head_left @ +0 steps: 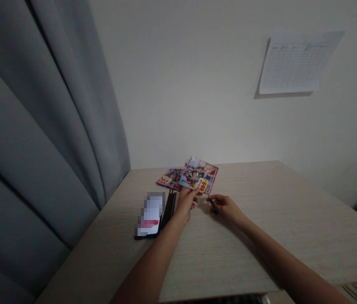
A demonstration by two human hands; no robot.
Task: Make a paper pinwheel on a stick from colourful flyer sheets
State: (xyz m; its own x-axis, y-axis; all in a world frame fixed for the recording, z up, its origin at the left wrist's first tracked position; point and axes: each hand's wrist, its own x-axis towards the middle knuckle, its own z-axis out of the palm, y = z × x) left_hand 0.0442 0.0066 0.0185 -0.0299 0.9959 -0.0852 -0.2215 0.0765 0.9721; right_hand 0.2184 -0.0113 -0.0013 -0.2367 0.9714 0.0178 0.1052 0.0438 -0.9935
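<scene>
My left hand (188, 200) is closed on the lower edge of a colourful printed leaflet (194, 172), which is tilted up above the table. It carries cartoon-like figures and a yellow price patch. My right hand (224, 205) pinches a small, slim dark tool (214, 207) whose upper end is close to the leaflet's lower right corner. Whether tool and paper touch, and its exact kind, I cannot tell. Behind and left of my left hand lies a second printed leaflet (169, 178) with a similar yellow patch, partly covered by the first.
A lit phone (150, 214) lies left of my left forearm, its screen blurred. Beside it are dark brown strips (169, 209). The wooden table (279, 215) meets a white wall with a printed sheet (295, 65). A grey curtain (55, 105) hangs along the left side.
</scene>
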